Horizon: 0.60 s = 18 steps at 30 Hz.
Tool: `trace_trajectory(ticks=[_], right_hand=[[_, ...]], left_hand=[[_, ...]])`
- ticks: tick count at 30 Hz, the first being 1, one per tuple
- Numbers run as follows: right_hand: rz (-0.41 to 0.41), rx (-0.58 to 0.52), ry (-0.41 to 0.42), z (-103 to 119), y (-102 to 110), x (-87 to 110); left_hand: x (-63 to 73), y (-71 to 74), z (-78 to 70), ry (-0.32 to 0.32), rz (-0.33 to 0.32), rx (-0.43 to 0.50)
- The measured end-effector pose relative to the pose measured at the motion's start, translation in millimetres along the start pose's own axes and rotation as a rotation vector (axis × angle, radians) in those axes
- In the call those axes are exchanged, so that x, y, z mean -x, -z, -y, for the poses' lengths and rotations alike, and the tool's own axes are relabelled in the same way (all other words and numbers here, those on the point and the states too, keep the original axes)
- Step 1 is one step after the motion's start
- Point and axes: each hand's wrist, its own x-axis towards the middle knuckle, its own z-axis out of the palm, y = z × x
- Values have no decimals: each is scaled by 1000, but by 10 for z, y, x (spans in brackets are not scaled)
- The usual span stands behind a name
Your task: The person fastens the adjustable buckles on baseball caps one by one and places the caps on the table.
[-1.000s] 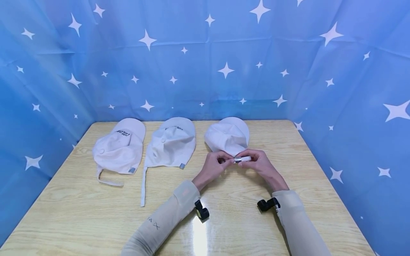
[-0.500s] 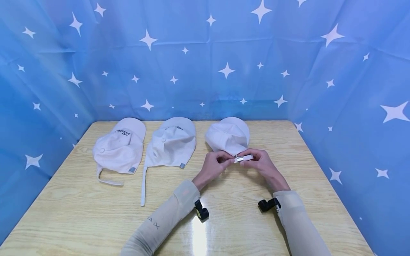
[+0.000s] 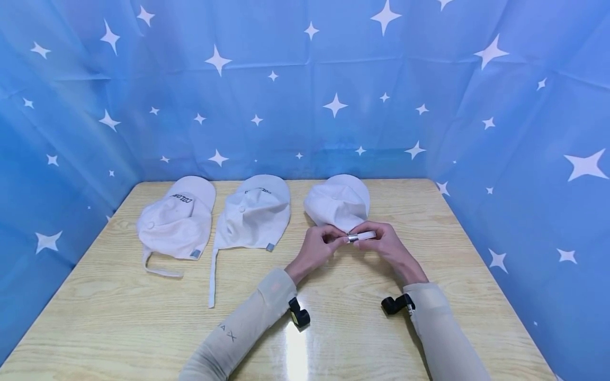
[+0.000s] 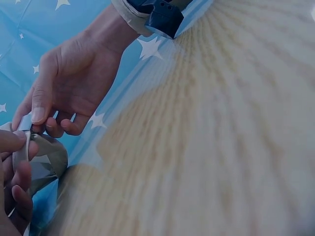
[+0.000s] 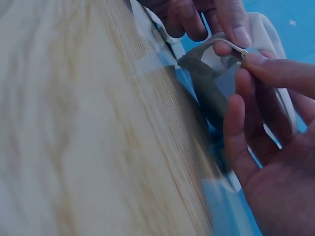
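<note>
At the back right of the table a white cap [image 3: 335, 203] lies with its brim away from me and its back strap [image 3: 366, 235] towards me. My left hand [image 3: 318, 247] pinches the strap between thumb and forefinger, just left of the small metal buckle [image 3: 352, 238]. From the other side my right hand [image 3: 391, 248] pinches the strap, thumb and forefinger close to the buckle. Seen from the right wrist, the strap [image 5: 224, 40] bows in a curve between both sets of fingertips. The fingers hide parts of the strap.
Two more white caps lie to the left on the wooden table [image 3: 143, 328]. The middle cap [image 3: 252, 211] has a long loose strap hanging towards me; the far left cap [image 3: 176, 219] has its strap looped. A blue starry curtain [image 3: 286, 90] closes off the back and sides.
The buckle and strap end turn slightly between the fingers. Both hands stay in the same spot, and the caps have not moved.
</note>
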Motion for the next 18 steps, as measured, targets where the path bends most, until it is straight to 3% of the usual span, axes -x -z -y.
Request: trace_trajectory(ticks=[8, 18], right_hand=[[-46, 17, -12, 38, 40, 18], [-31, -4, -17, 37, 29, 25]], left_hand=[[-16, 6, 21, -58, -22, -52], [-8, 15, -19, -26, -16, -46]])
